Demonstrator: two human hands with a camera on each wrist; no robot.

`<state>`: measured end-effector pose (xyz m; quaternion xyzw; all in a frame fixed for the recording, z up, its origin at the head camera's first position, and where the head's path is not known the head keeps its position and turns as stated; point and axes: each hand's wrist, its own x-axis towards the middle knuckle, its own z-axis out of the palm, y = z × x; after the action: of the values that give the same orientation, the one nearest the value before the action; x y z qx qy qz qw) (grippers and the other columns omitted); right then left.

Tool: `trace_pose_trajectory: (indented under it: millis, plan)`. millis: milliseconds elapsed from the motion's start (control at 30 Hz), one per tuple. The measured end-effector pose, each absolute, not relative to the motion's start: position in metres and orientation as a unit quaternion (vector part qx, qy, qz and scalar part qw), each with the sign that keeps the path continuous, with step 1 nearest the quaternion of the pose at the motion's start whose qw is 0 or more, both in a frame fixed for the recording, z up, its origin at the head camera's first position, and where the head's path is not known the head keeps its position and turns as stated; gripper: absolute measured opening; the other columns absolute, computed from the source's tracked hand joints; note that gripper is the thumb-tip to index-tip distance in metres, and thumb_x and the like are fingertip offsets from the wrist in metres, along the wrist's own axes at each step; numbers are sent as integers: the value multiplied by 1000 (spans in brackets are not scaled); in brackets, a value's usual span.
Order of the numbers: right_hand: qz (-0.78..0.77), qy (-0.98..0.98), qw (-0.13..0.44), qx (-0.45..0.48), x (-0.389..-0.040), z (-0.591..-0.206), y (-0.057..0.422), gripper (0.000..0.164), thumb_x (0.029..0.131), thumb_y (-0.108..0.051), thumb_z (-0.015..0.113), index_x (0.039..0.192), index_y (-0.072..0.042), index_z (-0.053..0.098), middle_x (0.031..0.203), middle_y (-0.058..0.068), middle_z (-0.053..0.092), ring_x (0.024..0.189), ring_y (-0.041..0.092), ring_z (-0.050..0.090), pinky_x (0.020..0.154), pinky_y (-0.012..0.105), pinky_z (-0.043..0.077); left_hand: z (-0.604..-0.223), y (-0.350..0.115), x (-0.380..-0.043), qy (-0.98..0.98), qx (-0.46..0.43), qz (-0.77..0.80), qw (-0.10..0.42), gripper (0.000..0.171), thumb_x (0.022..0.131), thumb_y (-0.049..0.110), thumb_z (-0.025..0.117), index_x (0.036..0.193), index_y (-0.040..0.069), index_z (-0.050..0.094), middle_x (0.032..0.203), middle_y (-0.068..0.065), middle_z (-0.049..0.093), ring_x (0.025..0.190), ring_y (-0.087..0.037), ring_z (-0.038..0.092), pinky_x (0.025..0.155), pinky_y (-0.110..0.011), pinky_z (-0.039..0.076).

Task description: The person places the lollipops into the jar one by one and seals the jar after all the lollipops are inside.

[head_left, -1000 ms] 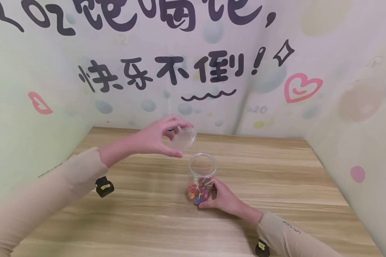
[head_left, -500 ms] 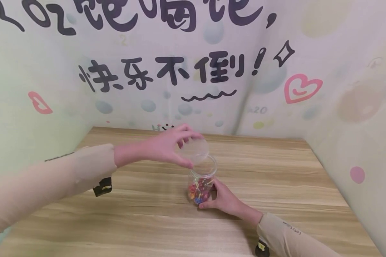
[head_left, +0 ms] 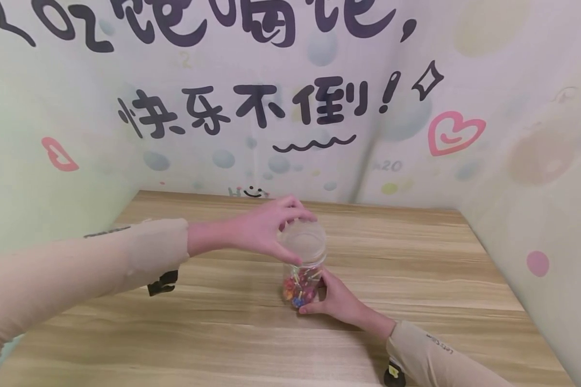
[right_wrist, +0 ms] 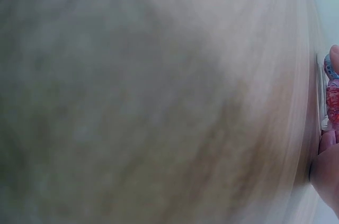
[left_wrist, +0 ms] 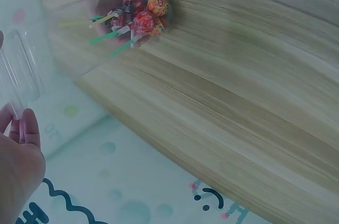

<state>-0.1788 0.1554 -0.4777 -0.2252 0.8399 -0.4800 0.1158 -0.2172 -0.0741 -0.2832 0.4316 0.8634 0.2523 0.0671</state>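
Observation:
A clear plastic jar [head_left: 304, 274] stands upright on the wooden table, with several wrapped lollipops [left_wrist: 144, 15] in its lower part. Low on the jar's right side, my right hand [head_left: 341, 303] grips it, thumb towards the front. My left hand [head_left: 266, 228] holds a clear round lid [head_left: 306, 239] by its edge, right at the jar's mouth. In the head view the lid overlaps the rim; whether it is seated I cannot tell. The left wrist view shows the lid and rim [left_wrist: 24, 73] close together at its left edge. Only a sliver of the right hand [right_wrist: 326, 173] appears in the right wrist view.
The wooden tabletop [head_left: 416, 269] spreads around the jar. Behind it rises a pale printed wall [head_left: 310, 177] with dark writing, and side walls flank the table. Dark devices are strapped at the left wrist [head_left: 163, 282] and the right wrist [head_left: 394, 373].
My left hand has brought the lid right and down, from above and left of the jar to its mouth, turning it flatter. The right hand and the jar have stayed put.

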Motion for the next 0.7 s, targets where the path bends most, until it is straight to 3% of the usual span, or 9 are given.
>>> trace_pose_trajectory:
  millis: [700]
  plan:
    - [-478,837,102,-247,-180,-481,156,91,71,-33,88,147,-20,39,136,1,59,119,18,58,104,33,43,-304,-71,-215,861,424,274,64,74,69,37,89,134,16,59,119,-3,54,104,-14,53,84,-27,51]
